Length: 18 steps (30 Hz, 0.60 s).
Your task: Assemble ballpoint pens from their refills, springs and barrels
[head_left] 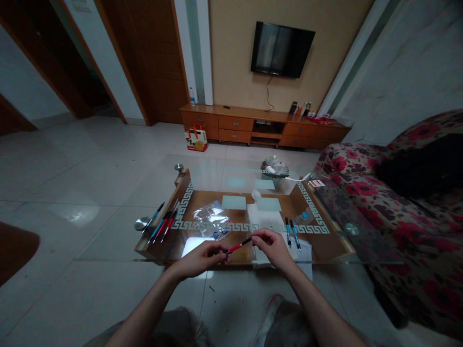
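Blue and red pens (162, 226) lie fanned at the left of the glass-topped bench (188, 225), perhaps grouped for easy reach. The left hand (208, 255) pinches one end of a red-and-black pen (236, 248) over the near edge; the right hand (271, 246) grips its other end, likely steadying it. Further right, two blue pens (295, 235) lie apart, seemingly kept separate.

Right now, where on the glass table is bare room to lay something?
The glass looks bare between its left edge and the left pen group, and toward its right front corner, beyond the right pair of pens. Front middle is crowded: left hand and right hand hold the red-black pen.
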Available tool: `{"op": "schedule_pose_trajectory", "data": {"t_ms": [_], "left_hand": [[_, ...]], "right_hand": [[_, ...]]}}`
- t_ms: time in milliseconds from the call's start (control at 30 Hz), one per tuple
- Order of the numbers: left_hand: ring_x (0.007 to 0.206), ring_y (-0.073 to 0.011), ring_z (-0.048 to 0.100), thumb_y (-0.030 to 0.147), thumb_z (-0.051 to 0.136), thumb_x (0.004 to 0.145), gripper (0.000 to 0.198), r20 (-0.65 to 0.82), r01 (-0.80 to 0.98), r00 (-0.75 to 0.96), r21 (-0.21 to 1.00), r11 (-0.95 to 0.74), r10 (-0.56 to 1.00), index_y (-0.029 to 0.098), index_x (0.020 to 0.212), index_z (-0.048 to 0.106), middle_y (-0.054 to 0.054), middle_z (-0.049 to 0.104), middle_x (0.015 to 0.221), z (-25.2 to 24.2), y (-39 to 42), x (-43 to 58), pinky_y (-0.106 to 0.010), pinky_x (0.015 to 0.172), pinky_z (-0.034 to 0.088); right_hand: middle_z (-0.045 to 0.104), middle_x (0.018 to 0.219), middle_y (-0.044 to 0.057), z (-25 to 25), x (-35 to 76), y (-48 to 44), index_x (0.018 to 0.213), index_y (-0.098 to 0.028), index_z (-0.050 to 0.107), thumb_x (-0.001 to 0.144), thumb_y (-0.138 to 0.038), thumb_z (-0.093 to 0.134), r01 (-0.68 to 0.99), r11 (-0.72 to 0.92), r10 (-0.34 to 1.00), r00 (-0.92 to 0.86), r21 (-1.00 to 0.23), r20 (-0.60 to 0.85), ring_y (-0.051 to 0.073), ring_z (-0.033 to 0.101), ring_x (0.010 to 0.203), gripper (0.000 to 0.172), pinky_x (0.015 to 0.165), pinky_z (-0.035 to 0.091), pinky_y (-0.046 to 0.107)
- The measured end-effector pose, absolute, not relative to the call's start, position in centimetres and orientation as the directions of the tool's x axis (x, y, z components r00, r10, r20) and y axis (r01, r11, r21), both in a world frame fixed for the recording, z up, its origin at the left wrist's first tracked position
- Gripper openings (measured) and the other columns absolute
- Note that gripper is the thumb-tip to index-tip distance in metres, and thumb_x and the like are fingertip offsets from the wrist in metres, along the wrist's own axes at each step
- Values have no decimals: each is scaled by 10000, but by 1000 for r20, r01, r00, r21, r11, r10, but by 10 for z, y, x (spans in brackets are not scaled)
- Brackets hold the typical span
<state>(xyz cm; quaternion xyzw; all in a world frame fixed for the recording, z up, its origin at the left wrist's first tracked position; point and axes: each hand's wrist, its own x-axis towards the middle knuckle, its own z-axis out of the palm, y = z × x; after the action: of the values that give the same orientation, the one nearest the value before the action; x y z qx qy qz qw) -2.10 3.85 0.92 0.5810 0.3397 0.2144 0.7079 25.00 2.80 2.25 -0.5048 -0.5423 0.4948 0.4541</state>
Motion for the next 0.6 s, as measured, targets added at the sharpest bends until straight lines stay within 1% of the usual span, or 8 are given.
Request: {"op": "schedule_pose_trajectory", "data": {"t_ms": [200, 333, 500, 600], "left_hand": [[947, -198, 653, 389, 656, 883, 290, -152, 55, 657, 986, 155, 738, 160, 1059, 662, -94, 716, 995, 13, 40, -18, -322, 867, 490], [915, -190, 656, 378, 654, 886, 280, -128, 76, 636, 992, 104, 761, 166, 1070, 661, -94, 716, 1026, 8, 41, -15, -318, 839, 497], [986, -218, 650, 399, 641, 889, 295, -91, 104, 586, 994, 37, 805, 176, 1078, 676, -103, 696, 1099, -3, 42, -12, -346, 861, 512], [1020, -236, 649, 398, 647, 884, 307, -81, 83, 591, 996, 40, 803, 175, 1093, 673, -110, 693, 1102, -8, 42, -10, -368, 874, 522]], "right_hand": [[690, 713, 28, 29, 254, 36, 897, -183, 717, 804, -462, 716, 71, 34, 999, 1, -997, 34, 154, 608, 658, 294, 605, 474, 261], [682, 695, 24, 30, 257, 43, 883, -183, 713, 803, -460, 718, 52, 72, 996, 46, -996, 74, 145, 590, 628, 288, 574, 452, 250], [684, 696, 25, 30, 260, 46, 887, -177, 716, 787, -457, 733, 49, 105, 985, 129, -993, 110, 139, 578, 626, 298, 570, 442, 248], [693, 719, 29, 29, 258, 47, 917, -176, 726, 783, -461, 731, 31, 112, 985, 127, -993, 116, 136, 575, 616, 314, 560, 443, 250]]}}
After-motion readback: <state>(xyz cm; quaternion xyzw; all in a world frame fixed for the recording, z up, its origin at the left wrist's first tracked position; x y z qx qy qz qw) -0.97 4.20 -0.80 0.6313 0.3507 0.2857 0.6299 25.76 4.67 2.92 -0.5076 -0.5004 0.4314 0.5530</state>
